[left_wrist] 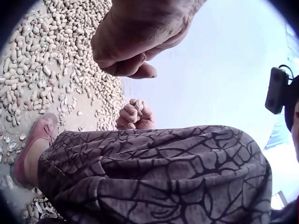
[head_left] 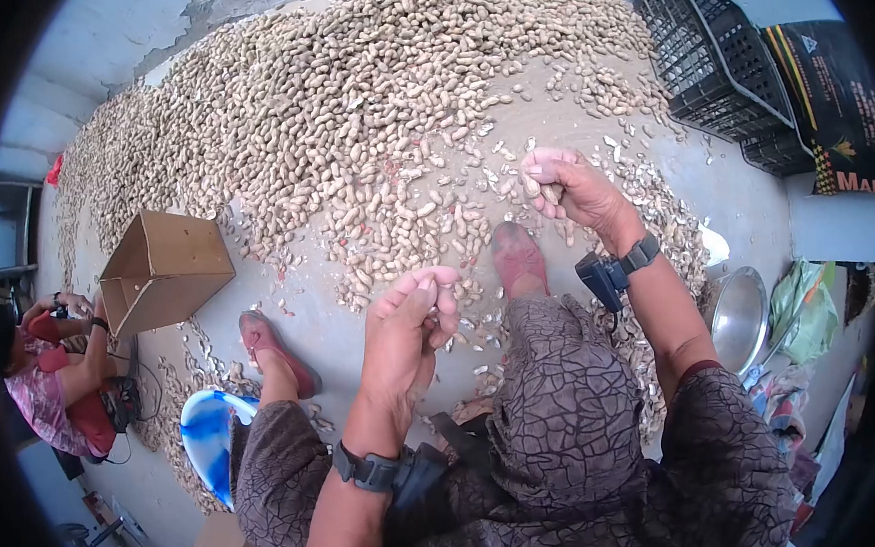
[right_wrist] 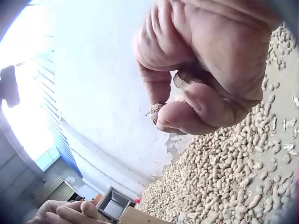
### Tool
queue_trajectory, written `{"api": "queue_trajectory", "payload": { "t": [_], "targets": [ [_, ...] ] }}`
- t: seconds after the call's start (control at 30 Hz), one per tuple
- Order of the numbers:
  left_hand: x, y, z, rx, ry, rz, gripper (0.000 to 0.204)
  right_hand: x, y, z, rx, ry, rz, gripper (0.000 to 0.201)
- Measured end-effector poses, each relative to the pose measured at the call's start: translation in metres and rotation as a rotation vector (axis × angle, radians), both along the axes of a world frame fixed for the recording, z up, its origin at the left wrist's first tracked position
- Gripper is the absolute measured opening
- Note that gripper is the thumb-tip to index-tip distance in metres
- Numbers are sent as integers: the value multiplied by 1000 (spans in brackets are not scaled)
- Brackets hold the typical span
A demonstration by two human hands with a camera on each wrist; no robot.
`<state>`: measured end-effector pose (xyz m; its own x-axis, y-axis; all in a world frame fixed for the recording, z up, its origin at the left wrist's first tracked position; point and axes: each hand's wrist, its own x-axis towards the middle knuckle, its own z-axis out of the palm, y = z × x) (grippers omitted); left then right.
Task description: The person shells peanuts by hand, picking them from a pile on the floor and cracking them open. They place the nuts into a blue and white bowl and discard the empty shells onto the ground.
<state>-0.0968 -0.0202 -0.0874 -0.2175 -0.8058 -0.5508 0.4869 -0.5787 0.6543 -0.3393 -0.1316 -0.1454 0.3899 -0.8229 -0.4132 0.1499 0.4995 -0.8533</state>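
My right hand is held above the peanut heap, pinching an unshelled peanut between thumb and index finger. Inside the same hand, its curled fingers keep another peanut against the palm. My left hand hovers lower and to the left, its thumb against the index finger and the other fingers curled. Nothing shows between those fingertips in the head view. In the left wrist view the left hand fills the top, while the right hand appears small beyond the knee.
Broken shells litter the floor beside my shoe. A cardboard box and a blue-white basin stand left, near another person. Black crates, a printed sack and a metal bowl are right.
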Motion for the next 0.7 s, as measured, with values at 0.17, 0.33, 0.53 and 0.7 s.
{"api": "queue_trajectory", "payload": {
  "t": [0.17, 0.33, 0.53, 0.7],
  "targets": [
    [-6, 2, 32, -127, 73, -45, 22, 7, 29, 94, -104, -70, 84, 13],
    [-6, 10, 72, -314, 83, -103, 24, 45, 62, 184, -238, 249, 230, 16],
    [0, 32, 112, -507, -112, -103, 20, 92, 87, 215, -492, 534, 310, 26],
    [21, 43, 94, -601, -274, -50, 18, 130, 108, 229, -484, 673, 347, 33]
  ]
}}
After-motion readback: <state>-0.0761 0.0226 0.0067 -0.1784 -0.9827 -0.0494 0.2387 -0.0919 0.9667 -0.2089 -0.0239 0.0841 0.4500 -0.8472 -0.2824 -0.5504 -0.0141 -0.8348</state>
